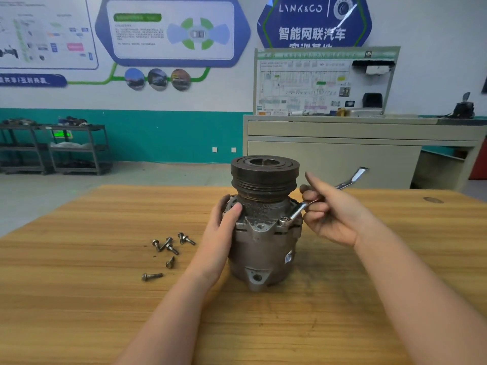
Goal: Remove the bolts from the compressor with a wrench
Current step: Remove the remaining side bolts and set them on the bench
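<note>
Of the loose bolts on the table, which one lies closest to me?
The bolt lying alone on its side at the near end of the group, head pointing left. The other loose bolts all lie farther back, toward the compressor's flange.

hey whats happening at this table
A person is taking bolts out of a compressor that stands upright on a wooden table. The left hand holds the compressor's body steady. The right hand holds a wrench whose ring end sits over a bolt on the flange. Several loose bolts already lie on the table to the compressor's left, so the job looks partly done.
</note>
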